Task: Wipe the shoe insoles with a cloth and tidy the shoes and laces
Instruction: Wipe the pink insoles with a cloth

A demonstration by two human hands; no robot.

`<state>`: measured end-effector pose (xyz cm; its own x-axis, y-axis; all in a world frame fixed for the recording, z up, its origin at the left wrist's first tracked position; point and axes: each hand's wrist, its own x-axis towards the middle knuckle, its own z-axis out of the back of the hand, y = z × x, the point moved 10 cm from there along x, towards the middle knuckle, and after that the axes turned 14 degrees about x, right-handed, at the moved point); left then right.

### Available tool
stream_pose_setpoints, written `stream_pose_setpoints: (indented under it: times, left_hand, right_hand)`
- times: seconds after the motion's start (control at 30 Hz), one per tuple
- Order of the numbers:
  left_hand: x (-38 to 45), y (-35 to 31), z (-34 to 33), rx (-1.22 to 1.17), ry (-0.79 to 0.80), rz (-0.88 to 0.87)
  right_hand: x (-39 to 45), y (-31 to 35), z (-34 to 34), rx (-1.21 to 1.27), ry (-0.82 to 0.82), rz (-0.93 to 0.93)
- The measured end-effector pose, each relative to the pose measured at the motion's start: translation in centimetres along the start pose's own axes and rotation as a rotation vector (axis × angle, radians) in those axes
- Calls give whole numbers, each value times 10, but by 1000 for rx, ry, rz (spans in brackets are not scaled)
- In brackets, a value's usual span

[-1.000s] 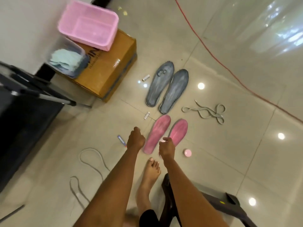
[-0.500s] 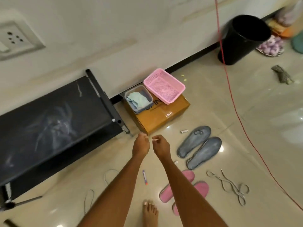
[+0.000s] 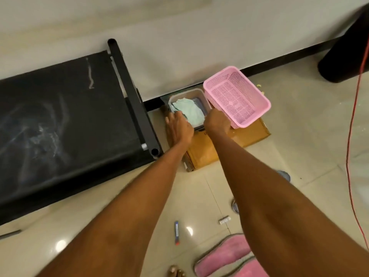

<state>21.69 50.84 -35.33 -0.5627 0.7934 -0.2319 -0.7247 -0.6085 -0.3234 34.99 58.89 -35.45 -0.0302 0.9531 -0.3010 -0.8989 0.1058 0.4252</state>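
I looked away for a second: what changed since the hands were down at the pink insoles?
Both hands reached forward to the clear tub: left hand lies open by the green cloth, right hand curls at its rim. Tub, pink basket and cardboard box stayed put.

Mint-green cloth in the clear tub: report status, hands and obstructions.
Left hand open, fingers at mint-green cloth inside clear plastic tub. Right hand curled at tub's rim, grip unclear. Cloth not lifted. Pink mesh basket alongside, not blocking.
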Motion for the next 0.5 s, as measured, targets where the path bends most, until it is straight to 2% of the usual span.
stream_pose_setpoints:
  times: [0.13, 0.27, 0.4, 0.47, 0.5]
  left_hand:
    - [10, -1, -7, 136, -23, -4]
    - [14, -4, -8, 209, -68, -33]
    - [9, -6, -8, 234, -80, -54]
    - [8, -8, -5, 235, -80, -50]
    - [8, -8, -3, 230, -78, -51]
  right_hand:
    - [22, 23, -6, -378, 48, 151]
    - [33, 31, -18, -513, 89, 185]
    - [36, 34, -18, -492, 76, 243]
    - [37, 38, -15, -323, 88, 270]
    - [34, 39, -11, -161, 108, 261]
